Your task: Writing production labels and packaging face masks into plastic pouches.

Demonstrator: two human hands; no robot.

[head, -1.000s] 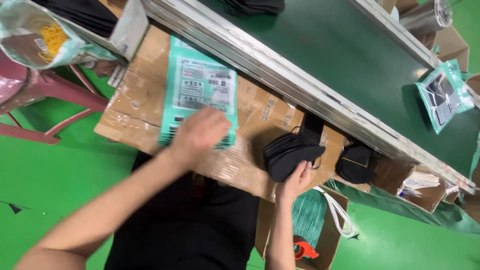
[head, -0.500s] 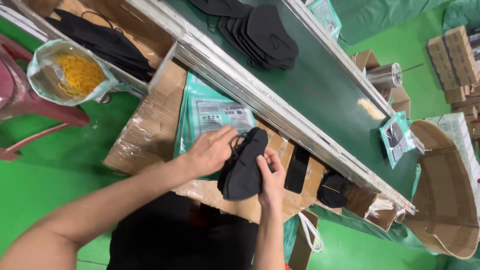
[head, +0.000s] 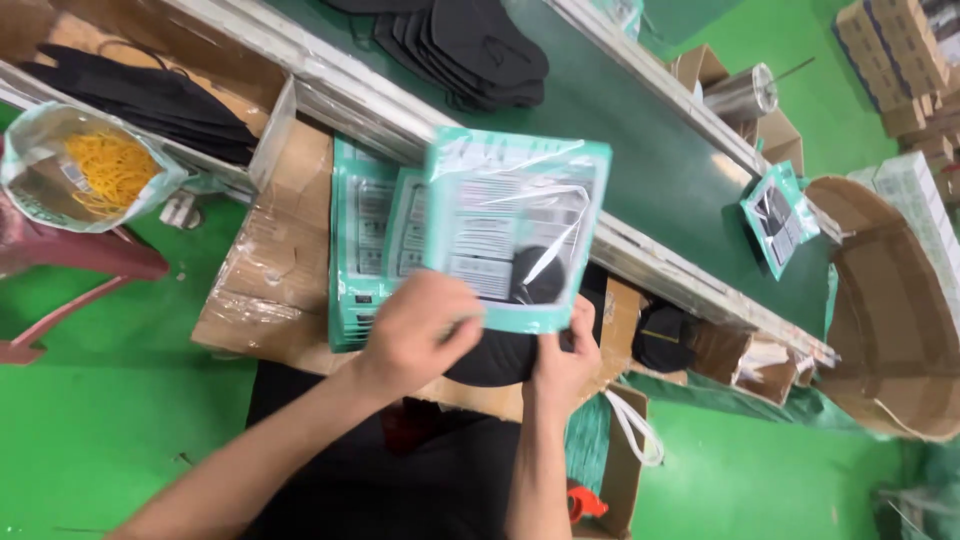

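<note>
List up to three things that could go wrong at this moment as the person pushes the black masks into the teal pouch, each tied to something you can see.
1. The black masks are only partly inside the teal pouch; they could bunch at the opening.
2. The left hand and right hand grip only the pouch's lower edge, so it may slip or tear.
3. The lifted pouch hangs over the stack of empty pouches; a fumble might knock some off the cardboard.
</note>
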